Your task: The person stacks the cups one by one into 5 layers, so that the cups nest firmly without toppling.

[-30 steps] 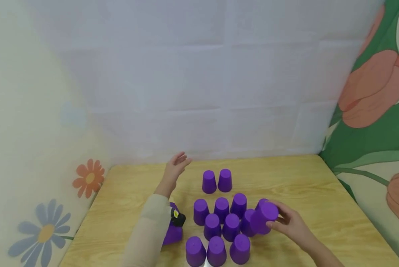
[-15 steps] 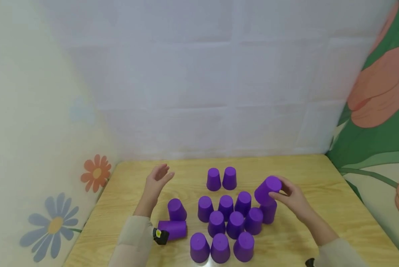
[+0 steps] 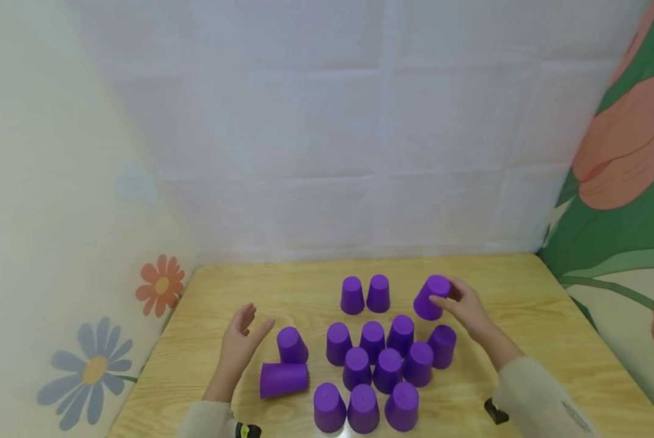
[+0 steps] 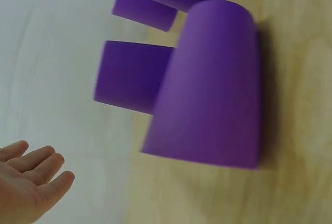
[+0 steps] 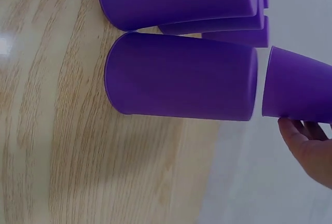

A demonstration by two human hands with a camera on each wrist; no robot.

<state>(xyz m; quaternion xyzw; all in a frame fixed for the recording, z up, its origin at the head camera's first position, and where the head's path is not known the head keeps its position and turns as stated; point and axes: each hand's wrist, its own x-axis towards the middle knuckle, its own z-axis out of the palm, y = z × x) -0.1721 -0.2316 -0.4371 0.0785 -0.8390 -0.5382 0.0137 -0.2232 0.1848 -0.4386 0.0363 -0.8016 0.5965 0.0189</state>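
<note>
My right hand [image 3: 466,306] pinches an upside-down purple cup [image 3: 431,298] between thumb and fingers, slightly tilted, at the right of the back pair. In the right wrist view, the held cup [image 5: 298,85] shows beside the fingers, past a nearer standing cup [image 5: 179,76]. My left hand [image 3: 239,344] hovers over the table's left side with fingers spread loosely and nothing in them. Close by it, one cup [image 3: 292,345] stands upside down, leaning a little, and another cup [image 3: 284,380] lies on its side. The left wrist view shows the open palm [image 4: 28,182] apart from the lying cup [image 4: 212,89].
Several upside-down purple cups [image 3: 373,340] form staggered rows mid-table, with three more [image 3: 363,409] in front. A pair [image 3: 378,294] stands toward the back. A white cloth [image 3: 327,152] hangs behind the wooden table [image 3: 239,286]; patterned walls flank both sides.
The right hand has lifted the cup over the cup at the right end and carried it back, beside the back pair. The left hand has drawn left and toward the body, uncovering two cups.
</note>
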